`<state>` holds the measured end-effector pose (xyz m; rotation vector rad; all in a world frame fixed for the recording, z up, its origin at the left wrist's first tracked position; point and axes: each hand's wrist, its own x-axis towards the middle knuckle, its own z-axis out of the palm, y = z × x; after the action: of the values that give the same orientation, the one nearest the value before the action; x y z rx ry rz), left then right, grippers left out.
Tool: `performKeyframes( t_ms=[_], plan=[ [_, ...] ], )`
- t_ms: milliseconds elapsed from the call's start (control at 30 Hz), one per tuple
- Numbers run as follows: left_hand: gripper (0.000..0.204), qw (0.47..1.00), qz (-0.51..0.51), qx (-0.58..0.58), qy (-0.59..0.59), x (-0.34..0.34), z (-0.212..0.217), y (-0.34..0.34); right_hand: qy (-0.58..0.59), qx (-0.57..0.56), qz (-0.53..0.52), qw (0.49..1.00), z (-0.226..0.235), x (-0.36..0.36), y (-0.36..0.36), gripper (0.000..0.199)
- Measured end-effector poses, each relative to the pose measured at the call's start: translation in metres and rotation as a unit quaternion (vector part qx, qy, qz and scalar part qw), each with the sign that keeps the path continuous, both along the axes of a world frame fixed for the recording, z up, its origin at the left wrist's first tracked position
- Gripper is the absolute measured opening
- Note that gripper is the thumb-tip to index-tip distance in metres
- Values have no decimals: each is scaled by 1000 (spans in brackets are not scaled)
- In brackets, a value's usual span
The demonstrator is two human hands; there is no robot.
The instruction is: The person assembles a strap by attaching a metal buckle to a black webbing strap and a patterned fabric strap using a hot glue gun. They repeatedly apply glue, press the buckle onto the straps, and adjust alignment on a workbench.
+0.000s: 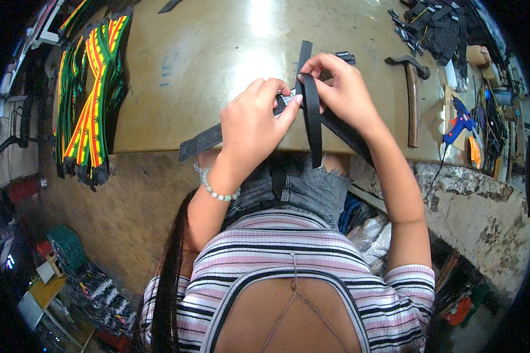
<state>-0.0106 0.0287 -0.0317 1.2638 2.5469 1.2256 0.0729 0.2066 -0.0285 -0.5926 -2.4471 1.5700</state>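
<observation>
My left hand point(253, 120), with a beaded bracelet at its wrist, is closed in a pinch on a black webbing strap point(201, 141). The strap passes under this hand, its cut end sticking out to the left past the table edge. A narrower black strap point(312, 126) stands folded over between my hands, one end hanging toward my lap. My right hand point(343, 88) pinches its upper part between thumb and fingers. At my left fingertips a small pale patch point(288, 94) shows; whether it is a label or a fitting I cannot tell. Dark webbing point(347, 136) also runs below my right wrist.
A bundle of green, yellow and red patterned straps point(91, 112) lies at the table's left. A hammer point(413, 100) rests on the right, near a blue glue gun point(460, 122) with a cord. Black strap pieces point(439, 26) are heaped at the far right.
</observation>
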Motion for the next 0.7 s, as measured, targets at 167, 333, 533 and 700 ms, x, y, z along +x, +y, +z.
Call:
performKeyframes(
  t_ms=[167,333,533,700],
  plan=[
    [22,991,-29,-41,121,7,0,0,-81,93,42,991,17,-26,21,16],
    [24,985,-34,-92,140,10,2,0,139,348,-163,913,29,-1,59,42],
    [25,990,-40,-66,114,9,-1,-2,-278,500,-308,760,-12,121,94,47],
    [29,995,14,98,-12,3,-1,-5,-111,246,-340,901,64,99,39,38]
  ],
)
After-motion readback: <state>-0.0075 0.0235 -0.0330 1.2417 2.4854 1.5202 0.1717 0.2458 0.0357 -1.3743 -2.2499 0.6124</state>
